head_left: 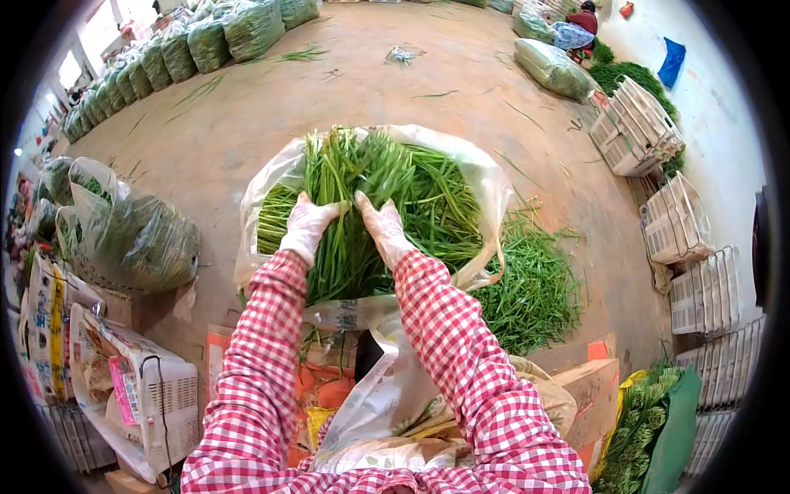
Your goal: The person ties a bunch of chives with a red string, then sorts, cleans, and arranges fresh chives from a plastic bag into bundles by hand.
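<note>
My left hand (308, 224), in a thin whitish glove, grips a bunch of long green stalks (346, 177) from its left side. My right hand (383, 226), gloved the same way, holds the bunch from the right, and the two thumbs point toward each other. Most of the fingers are hidden in the greens. Beneath the bunch is a large clear plastic bag (491, 177), its mouth spread wide and rim folded outward. More cut stalks (444, 198) fill the bag, lying mostly lengthwise on the right side.
Loose green trimmings (531, 284) are heaped on the floor right of the bag. A filled plastic bag (148, 239) stands left. White crates (634, 123) line the right wall. Packed bags (239, 33) form a row at the back left; a person (582, 25) is far right.
</note>
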Demonstrator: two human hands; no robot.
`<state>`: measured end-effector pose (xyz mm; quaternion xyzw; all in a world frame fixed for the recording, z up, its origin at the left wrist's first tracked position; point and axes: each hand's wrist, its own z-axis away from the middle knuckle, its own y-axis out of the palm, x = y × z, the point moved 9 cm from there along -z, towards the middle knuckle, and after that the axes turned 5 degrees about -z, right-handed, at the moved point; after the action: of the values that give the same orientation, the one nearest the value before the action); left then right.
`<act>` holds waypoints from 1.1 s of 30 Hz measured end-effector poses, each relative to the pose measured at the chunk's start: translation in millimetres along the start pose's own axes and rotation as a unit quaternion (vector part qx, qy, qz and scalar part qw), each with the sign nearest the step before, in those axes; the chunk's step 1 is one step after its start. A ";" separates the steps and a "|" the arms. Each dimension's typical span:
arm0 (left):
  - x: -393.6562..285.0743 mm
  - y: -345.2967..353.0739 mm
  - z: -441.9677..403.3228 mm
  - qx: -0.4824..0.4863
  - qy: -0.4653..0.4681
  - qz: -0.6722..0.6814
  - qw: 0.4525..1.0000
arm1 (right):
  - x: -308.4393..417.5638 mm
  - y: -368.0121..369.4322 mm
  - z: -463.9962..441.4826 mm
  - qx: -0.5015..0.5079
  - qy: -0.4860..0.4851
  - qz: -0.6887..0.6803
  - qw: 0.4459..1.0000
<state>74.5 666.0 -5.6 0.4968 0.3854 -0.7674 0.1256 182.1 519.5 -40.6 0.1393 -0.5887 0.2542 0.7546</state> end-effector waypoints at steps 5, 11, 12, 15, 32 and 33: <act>-1.4 11.3 -11.1 0.012 0.020 0.014 1.000 | -0.8 -10.6 -1.9 0.009 -0.047 0.052 0.998; -2.3 7.8 -5.7 -0.007 0.008 -0.060 0.998 | 29.4 -82.2 53.9 0.021 0.009 -0.051 0.998; -10.1 4.9 2.6 -0.010 0.006 -0.079 0.997 | 22.7 -102.7 52.3 -0.022 0.011 -0.144 0.989; 3.9 10.2 -15.4 -0.023 0.020 -0.080 0.996 | -20.9 -161.6 20.2 -0.198 0.013 -0.233 0.952; -16.5 -2.7 21.6 -0.056 0.090 0.060 0.993 | 32.3 -126.7 61.3 -0.269 -0.274 0.179 0.906; -15.8 -2.8 21.4 -0.063 0.106 0.065 0.990 | 33.8 -128.1 65.5 -0.269 -0.319 0.086 0.905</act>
<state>66.1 649.5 13.8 0.5906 0.4111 -0.6746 0.1646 204.7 387.0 20.8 -0.0468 -0.8536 0.0917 0.5107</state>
